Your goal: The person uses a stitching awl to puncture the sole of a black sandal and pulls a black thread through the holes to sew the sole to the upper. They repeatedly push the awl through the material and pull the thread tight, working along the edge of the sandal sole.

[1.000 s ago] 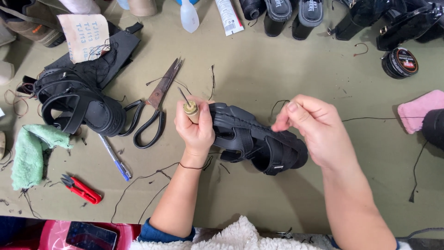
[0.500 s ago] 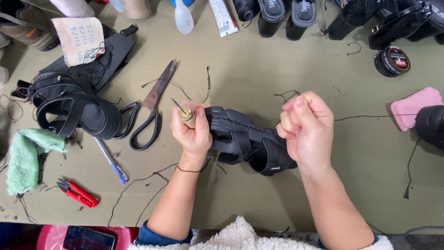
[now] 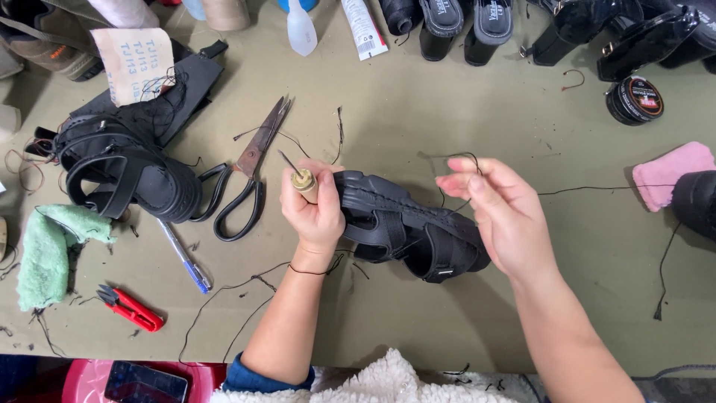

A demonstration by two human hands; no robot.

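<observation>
A black strappy sandal (image 3: 406,224) lies on its side on the olive worktable (image 3: 447,112). My left hand (image 3: 317,216) grips its toe end together with a sewing awl (image 3: 300,177) that has a wooden handle and a thin needle pointing up and left. My right hand (image 3: 503,213) hovers over the sandal's heel end, fingers loosely spread, pinching a black thread (image 3: 462,158) that loops above the fingertips and runs off to the right.
Large scissors (image 3: 250,168) lie left of my left hand. Further left are another black sandal (image 3: 123,175), a blue pen (image 3: 185,257), red thread snips (image 3: 130,307) and a green cloth (image 3: 48,250). Shoes line the far edge; a polish tin (image 3: 634,99) and pink cloth (image 3: 667,173) sit right.
My right hand was a closed fist pulling the thread; its fingers have now loosened and spread over the sandal's heel. My left hand has stayed on the toe with the awl.
</observation>
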